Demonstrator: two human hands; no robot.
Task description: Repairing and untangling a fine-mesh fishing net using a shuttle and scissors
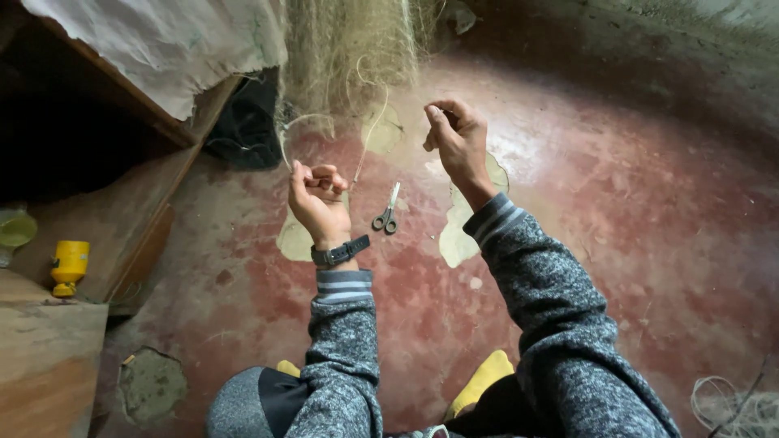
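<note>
Overhead, your left hand (318,199), wristwatch showing, has its grip clamped on a pale cord (361,150) that runs up to the hanging fishing net (349,57). Your right hand (456,138) is raised beside it, fingers pinched together on a thread too thin to make out. Small scissors (388,212) lie on the red floor (617,211) between both wrists.

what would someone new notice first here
Two raised hands at the centre: the left hand pinches a pale cord that runs up into a hanging net; the right hand is closed beside it. Small scissors lie between them on the worn red floor.
</note>
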